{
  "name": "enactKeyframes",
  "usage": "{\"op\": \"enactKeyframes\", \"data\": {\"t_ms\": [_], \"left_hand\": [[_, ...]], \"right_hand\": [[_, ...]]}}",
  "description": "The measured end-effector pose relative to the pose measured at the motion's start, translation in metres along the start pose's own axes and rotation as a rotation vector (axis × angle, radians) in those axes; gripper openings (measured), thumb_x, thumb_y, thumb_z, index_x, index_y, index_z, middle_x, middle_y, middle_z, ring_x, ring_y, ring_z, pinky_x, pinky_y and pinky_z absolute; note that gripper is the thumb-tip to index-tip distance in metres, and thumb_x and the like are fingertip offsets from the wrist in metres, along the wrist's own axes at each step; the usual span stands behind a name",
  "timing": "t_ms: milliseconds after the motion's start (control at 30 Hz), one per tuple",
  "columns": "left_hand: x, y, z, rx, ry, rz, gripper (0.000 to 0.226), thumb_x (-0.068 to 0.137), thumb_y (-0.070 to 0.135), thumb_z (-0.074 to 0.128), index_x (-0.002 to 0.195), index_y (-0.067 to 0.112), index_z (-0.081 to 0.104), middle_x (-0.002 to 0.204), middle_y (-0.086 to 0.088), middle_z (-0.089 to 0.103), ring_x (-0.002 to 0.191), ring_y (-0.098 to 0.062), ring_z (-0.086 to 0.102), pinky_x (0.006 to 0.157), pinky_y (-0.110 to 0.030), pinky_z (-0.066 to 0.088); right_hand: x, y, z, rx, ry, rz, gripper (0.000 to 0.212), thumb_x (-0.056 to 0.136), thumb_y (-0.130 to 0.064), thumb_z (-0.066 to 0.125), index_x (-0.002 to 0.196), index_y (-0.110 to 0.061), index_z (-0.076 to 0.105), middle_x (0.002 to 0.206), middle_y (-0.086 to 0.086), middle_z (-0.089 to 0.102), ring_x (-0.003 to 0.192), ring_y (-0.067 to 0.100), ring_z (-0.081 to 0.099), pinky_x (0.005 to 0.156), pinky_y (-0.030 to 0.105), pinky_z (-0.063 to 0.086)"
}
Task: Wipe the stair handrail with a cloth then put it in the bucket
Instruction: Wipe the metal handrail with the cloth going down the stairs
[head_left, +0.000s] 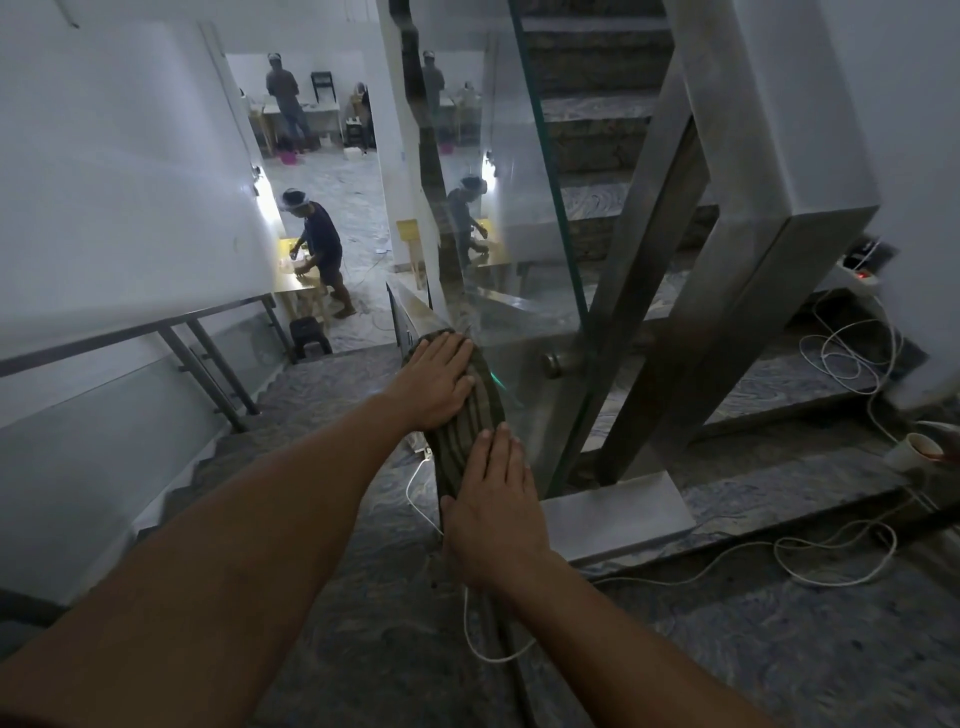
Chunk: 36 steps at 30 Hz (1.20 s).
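Observation:
A dark olive striped cloth (467, 426) lies draped along the top of the steel stair handrail (410, 306), which runs down away from me above a glass panel. My left hand (436, 382) presses flat on the far end of the cloth, fingers together. My right hand (493, 504) lies flat on the near end, covering the rail there. Both palms rest on the cloth rather than clutching it. No bucket is in view.
A glass balustrade panel (524, 208) and thick steel posts (649, 270) stand right of the rail. White cables (831, 561) trail over the marble landing, with a paper cup (917, 449) at right. Stairs descend at left; people work in the room below.

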<state>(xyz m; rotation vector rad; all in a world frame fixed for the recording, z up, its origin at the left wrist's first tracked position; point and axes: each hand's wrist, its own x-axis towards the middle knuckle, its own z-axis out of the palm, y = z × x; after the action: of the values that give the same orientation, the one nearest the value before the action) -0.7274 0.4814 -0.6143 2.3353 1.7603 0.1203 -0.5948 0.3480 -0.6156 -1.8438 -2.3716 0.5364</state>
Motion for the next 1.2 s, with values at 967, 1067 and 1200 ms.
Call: {"op": "enactKeyframes", "data": {"t_ms": [967,1067,1200], "left_hand": [[-0.116,0.084,0.051,-1.152,0.186,-0.461,0.038,0.101,0.032,0.03,0.129,0.008,0.04,0.104,-0.014,0.059,0.095,-0.027,0.06,0.088,-0.041,0.052],[-0.128,0.098,0.057,-1.155,0.196,-0.477,0.051,0.094,0.044,0.035,0.135,0.013,0.034,0.123,-0.018,0.057,0.11,-0.033,0.058,0.098,-0.051,0.047],[-0.147,0.124,0.063,-1.228,0.274,-0.51,0.041,0.094,0.035,0.046,0.129,0.014,0.037,0.122,-0.014,0.057,0.111,-0.03,0.059,0.097,-0.051,0.048]], "right_hand": [[-0.092,0.064,0.002,-0.363,0.146,-0.254,0.064,0.089,-0.037,0.027,0.138,0.003,0.042,0.142,0.026,0.045,0.133,0.037,0.044,0.108,0.053,0.036],[-0.094,0.086,-0.002,-0.395,0.143,-0.255,0.06,0.091,-0.03,0.024,0.138,0.003,0.041,0.142,0.027,0.046,0.133,0.037,0.043,0.106,0.054,0.039],[-0.093,0.103,-0.007,-0.397,0.202,-0.255,0.055,0.089,-0.02,0.028,0.136,0.004,0.044,0.14,0.026,0.049,0.132,0.037,0.045,0.108,0.052,0.037]]}}
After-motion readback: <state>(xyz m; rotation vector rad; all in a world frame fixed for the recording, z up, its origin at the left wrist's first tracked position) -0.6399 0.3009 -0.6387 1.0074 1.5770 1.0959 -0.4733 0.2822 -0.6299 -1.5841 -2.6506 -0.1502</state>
